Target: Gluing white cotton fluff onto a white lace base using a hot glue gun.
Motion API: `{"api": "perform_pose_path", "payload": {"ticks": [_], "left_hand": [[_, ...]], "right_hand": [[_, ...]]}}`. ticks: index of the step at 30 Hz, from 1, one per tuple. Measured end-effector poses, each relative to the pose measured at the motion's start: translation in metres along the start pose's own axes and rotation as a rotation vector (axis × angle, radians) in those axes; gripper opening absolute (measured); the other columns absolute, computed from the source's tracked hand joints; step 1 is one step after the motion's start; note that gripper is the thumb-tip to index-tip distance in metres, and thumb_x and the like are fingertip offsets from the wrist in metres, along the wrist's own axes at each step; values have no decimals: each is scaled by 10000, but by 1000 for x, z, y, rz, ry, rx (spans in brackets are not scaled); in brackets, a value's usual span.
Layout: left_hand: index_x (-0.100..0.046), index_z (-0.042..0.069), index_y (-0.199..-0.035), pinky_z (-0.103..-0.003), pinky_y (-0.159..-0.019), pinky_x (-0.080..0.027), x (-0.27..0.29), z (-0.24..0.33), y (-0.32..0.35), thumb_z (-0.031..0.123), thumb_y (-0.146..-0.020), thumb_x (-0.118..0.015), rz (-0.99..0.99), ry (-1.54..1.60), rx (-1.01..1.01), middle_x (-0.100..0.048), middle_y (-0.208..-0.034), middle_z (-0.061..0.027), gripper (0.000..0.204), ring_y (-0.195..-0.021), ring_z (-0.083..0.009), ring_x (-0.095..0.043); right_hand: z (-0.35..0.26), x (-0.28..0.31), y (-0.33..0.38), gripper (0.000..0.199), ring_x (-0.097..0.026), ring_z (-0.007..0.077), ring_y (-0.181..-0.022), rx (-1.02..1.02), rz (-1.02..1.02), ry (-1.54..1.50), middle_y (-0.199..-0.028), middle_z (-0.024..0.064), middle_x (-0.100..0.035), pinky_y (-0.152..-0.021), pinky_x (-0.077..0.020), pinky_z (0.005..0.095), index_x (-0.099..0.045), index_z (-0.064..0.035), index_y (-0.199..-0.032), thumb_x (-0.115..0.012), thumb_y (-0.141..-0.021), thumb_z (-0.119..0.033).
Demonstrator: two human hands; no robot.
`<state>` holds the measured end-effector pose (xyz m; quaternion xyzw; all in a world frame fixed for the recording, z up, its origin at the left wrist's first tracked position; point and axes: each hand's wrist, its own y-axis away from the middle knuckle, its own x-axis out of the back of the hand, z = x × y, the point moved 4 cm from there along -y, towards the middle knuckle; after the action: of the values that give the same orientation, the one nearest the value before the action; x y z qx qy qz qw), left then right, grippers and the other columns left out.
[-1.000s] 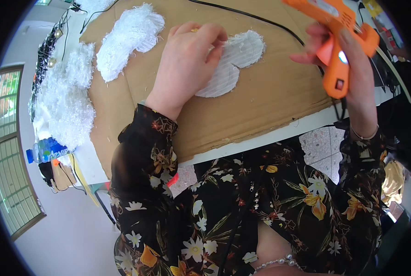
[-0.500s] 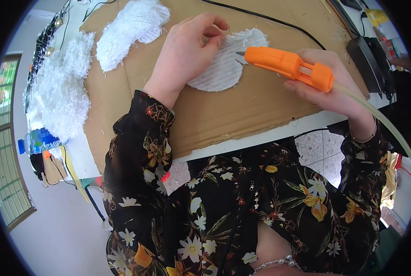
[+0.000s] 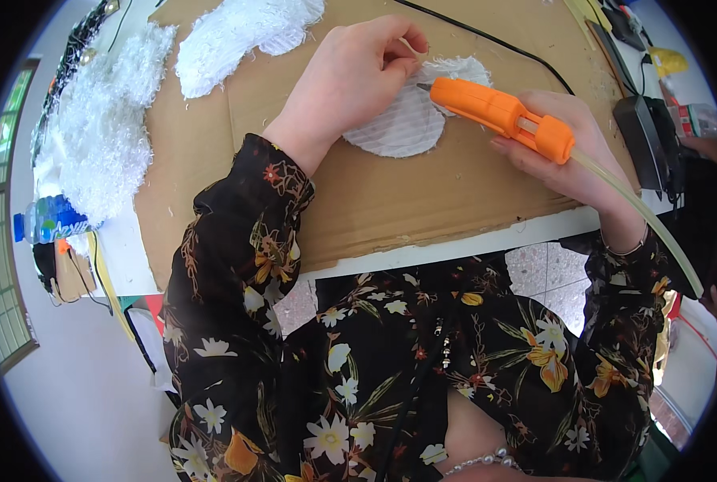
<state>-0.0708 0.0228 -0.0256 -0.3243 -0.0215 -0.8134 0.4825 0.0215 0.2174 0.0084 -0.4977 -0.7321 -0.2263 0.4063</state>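
My right hand (image 3: 571, 136) is closed around an orange glue gun (image 3: 487, 108), with a long translucent glue stick (image 3: 639, 197) trailing from its back end. The metal nozzle points left, just beside the fingers of my left hand (image 3: 354, 84). Those fingers are curled, thumb and forefinger brought together over the upper edge of a white ribbed fabric piece (image 3: 403, 124). What they pinch, if anything, is hidden. The fabric piece lies flat on brown cardboard (image 3: 407, 201), rounded toward me and frayed along its far edge.
Another white fringed piece (image 3: 242, 40) lies at the far left of the cardboard. Beside it is a heap of shaggy white material (image 3: 105, 120), with a plastic bottle (image 3: 49, 218) nearer me. A black cable (image 3: 495, 36) crosses the back. A black box (image 3: 639, 136) stands at right.
The view has shifted a little, so the table things sit slightly differently. The glue gun's nozzle is now closer to my left fingertips. Both hands keep much the same grip.
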Motion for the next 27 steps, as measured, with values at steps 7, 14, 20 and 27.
{"api": "perform_pose_path", "payload": {"ticks": [7, 14, 20, 27], "left_hand": [[-637, 12, -947, -334, -654, -532, 4, 6, 2, 32, -808, -596, 17, -14, -36, -698, -818, -147, 147, -737, -278, -679], [-643, 13, -925, -344, -640, -526, 1, 7, 1, 33, -797, -587, 29, -35, -80, -682, -785, -147, 141, -717, -280, -670], [-640, 12, -922, -350, -631, -515, 2, 6, 2, 30, -779, -586, 47, -53, -116, -669, -753, -140, 154, -696, -282, -658], [-641, 22, -915, -359, -629, -509, 0, 9, 2, 48, -765, -598, 28, -100, -167, -668, -737, -116, 158, -695, -291, -649]], "right_hand": [[-3, 1, -4, 254, -491, 258, -651, 65, 9, 73, -717, 106, -510, -631, -418, 337, -570, -4, -884, -733, -782, -169], [4, 2, 2, 261, -513, 247, -669, 3, 29, 106, -747, 103, -553, -655, -436, 316, -592, -10, -921, -747, -784, -168], [9, 4, 3, 239, -517, 180, -668, -95, -28, 64, -736, 74, -553, -643, -430, 286, -607, -14, -928, -740, -785, -153], [10, 6, 5, 236, -527, 171, -678, -104, -16, 63, -744, 63, -565, -648, -436, 283, -619, -19, -932, -742, -787, -159]]}}
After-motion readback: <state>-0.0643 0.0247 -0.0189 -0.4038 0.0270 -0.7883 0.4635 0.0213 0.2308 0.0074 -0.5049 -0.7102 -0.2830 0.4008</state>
